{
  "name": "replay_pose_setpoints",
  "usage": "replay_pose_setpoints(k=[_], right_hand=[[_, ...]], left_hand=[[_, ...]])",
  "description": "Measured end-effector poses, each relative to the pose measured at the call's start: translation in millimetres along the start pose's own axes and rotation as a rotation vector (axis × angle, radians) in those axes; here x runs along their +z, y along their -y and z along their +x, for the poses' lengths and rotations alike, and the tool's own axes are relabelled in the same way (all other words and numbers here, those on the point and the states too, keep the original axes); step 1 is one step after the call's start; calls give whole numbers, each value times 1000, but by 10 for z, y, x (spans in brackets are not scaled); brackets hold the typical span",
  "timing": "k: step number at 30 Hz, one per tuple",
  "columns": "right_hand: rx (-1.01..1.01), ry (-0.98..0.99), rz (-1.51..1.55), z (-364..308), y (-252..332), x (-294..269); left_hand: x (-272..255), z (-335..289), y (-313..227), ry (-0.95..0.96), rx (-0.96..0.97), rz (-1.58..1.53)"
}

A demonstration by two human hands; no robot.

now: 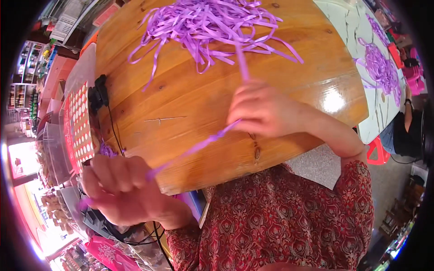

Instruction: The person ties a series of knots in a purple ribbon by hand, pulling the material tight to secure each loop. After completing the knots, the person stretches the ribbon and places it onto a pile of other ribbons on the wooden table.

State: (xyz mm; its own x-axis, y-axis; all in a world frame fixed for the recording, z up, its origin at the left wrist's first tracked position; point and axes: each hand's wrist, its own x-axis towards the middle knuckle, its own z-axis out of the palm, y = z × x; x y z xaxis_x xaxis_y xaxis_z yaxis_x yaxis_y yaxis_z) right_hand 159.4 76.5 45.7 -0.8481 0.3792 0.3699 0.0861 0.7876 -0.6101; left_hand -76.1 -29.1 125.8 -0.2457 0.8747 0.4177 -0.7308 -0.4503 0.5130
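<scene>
A purple ribbon stretches taut between my two hands, with a small knot-like lump near the right one. My left hand is closed around one end, beyond the table's near left edge, and a blurred bit of ribbon pokes out past it. Over the middle of the wooden table, my right hand is closed on the same ribbon. From its far side a strand runs up toward a big tangled heap of purple ribbons at the table's far edge.
A thin metal needle-like tool lies on the wooden table. At left stand a dotted card and a black plug with cable. More purple ribbon lies on a white marbled table at right, where another person sits.
</scene>
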Motion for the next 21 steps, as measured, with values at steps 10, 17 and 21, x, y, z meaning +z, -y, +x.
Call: replay_pose_setpoints(k=[10, 17, 21], right_hand=[[576, -513, 374, -985, 51, -629], [433, -334, 176, -738, 28, -425], [177, -330, 59, -421, 124, -347]], left_hand=[[-1139, 215, 21, -397, 175, 1170], [-590, 233, 830, 203, 613, 1877], [-160, -67, 1387, 298, -133, 1109]])
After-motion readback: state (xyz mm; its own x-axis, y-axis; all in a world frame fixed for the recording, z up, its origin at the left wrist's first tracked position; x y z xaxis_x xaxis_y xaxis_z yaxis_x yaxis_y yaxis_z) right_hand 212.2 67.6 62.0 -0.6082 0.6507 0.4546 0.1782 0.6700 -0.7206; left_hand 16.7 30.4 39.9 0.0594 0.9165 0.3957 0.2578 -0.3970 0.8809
